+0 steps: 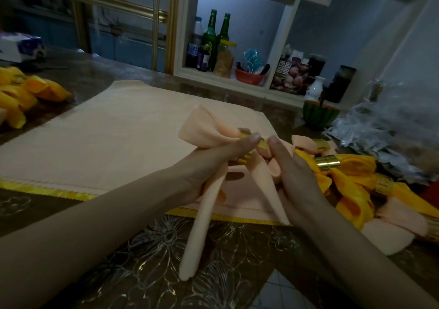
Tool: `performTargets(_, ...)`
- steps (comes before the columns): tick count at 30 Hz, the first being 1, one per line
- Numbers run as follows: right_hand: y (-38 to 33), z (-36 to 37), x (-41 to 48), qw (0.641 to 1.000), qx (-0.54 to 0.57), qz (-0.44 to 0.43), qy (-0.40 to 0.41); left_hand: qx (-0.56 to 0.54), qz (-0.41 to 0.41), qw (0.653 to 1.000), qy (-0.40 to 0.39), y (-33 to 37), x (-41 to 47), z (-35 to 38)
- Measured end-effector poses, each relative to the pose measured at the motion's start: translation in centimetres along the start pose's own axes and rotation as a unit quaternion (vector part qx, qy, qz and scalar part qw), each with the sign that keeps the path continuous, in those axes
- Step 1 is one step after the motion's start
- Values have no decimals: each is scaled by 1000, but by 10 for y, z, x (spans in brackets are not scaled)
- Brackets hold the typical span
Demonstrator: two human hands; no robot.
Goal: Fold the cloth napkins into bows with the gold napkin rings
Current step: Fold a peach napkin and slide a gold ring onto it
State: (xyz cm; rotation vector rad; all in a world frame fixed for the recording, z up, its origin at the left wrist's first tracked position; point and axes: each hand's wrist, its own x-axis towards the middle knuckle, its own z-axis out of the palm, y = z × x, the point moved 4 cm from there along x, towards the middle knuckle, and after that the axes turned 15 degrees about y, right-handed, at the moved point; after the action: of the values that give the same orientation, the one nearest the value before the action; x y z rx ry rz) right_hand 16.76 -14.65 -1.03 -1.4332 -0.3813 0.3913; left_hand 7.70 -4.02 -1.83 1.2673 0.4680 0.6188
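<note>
A peach napkin bow (204, 128) is held above the table, its two tails hanging down toward me. A gold napkin ring (247, 157) sits around its middle. My left hand (213, 163) grips the bow at the ring, thumb on top. On the right side of the ring, my right hand (292, 170) holds the bow's other loop, mostly hidden behind its fingers. A flat peach napkin (114, 142) lies spread on the table beneath, on top of a yellow one whose edge (47, 189) shows.
Finished yellow and peach bows with gold rings (327, 162) are piled at the right. More yellow bows (21, 94) lie at the far left. Crumpled plastic bags (384, 128) and a green bowl (319, 116) stand at the right; a shelf with bottles (213, 42) is behind.
</note>
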Motion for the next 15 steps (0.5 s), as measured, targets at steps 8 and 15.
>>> performTargets(8,4,2,-1,999,24,33,20,-2,-72,996,56,-9,10,-3)
performTargets(15,-4,1,-3,999,42,32,13,16,-83,996,11,-9,0,-1)
